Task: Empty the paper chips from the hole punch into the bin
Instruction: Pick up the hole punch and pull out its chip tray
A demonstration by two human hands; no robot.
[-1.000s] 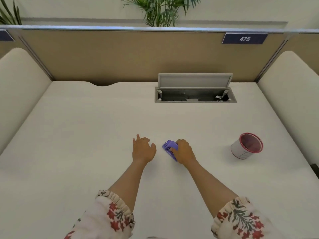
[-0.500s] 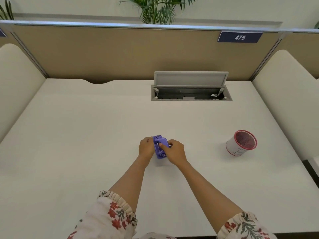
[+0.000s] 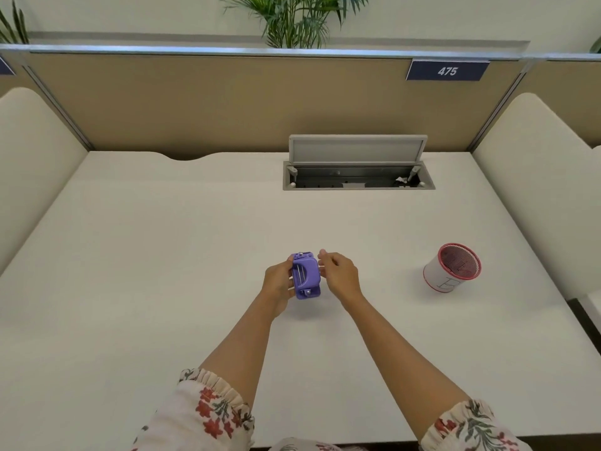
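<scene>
A small purple hole punch (image 3: 306,275) is held just above the white desk (image 3: 162,271) with its underside turned up towards me. My left hand (image 3: 278,279) grips its left side. My right hand (image 3: 338,274) is at its right edge, fingers curled, fingertips touching or nearly touching the punch. The bin (image 3: 453,267) is a small white cup with a red rim and a dark inside. It stands upright on the desk well to the right of my hands. No paper chips are visible.
An open cable hatch (image 3: 357,174) with a raised grey lid sits in the desk at the back. Tan partition walls (image 3: 195,102) and cream side panels (image 3: 533,177) enclose the desk. A number plate reads 475.
A second ago the punch lay on the desk under my right hand, left hand beside it. Both hands have since lifted and turned it; my right hand's grip has loosened.
</scene>
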